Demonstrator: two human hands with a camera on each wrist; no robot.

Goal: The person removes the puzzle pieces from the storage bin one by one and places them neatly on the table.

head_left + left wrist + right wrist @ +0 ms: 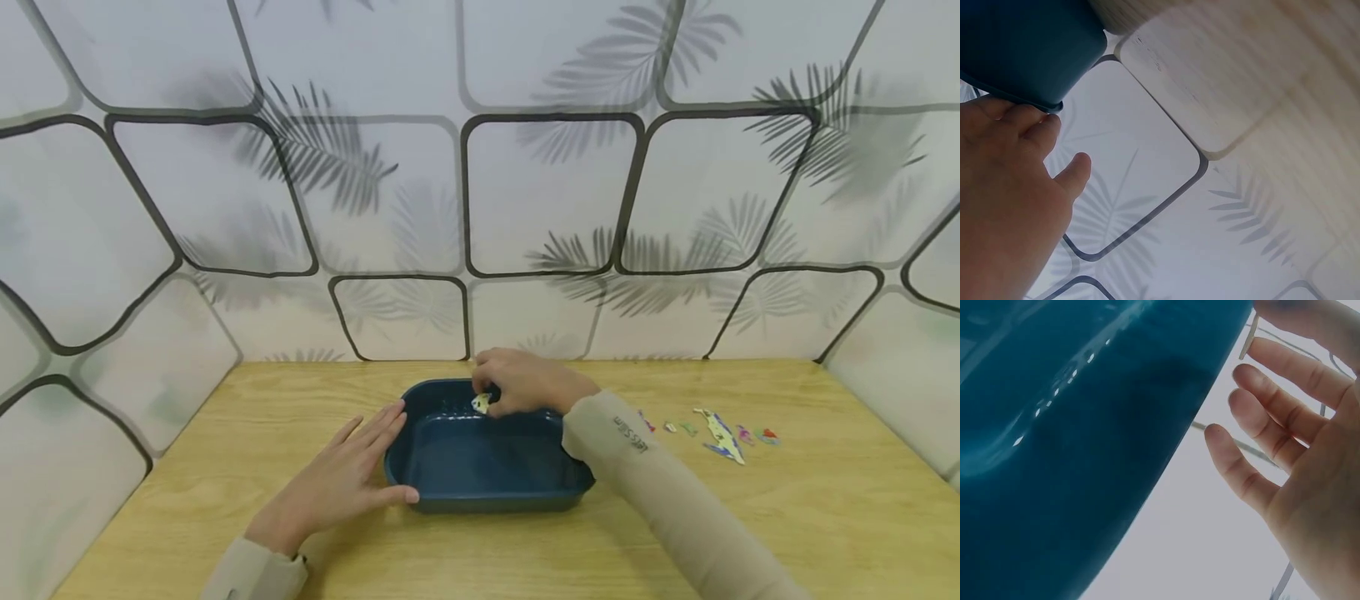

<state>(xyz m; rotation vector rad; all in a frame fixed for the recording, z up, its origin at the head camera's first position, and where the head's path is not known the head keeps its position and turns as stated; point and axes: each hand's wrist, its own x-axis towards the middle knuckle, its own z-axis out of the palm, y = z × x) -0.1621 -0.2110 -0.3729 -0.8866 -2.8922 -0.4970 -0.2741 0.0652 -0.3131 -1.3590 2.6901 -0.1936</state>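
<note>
A dark blue rectangular basin (487,503) sits on the table in front of me. My left hand (345,475) rests at its left end, fingers straight and touching the rim, thumb near the front corner. In the left wrist view those fingers meet the basin's edge (1029,75). Over the basin's back side, my right hand (528,382) pinches a small flat fish-shaped piece (481,403), pale yellow with dark marks. Seen from the right wrist, the piece (1249,339) is a thin edge between thumb and index finger, while the other fingers are spread beside the basin wall.
Right of the basin lie several small colourful flat pieces, among them a long yellow and blue one (722,437), a pink one (745,434) and a red one (768,436). A patterned wall covering (551,200) rises behind the wooden table (847,500).
</note>
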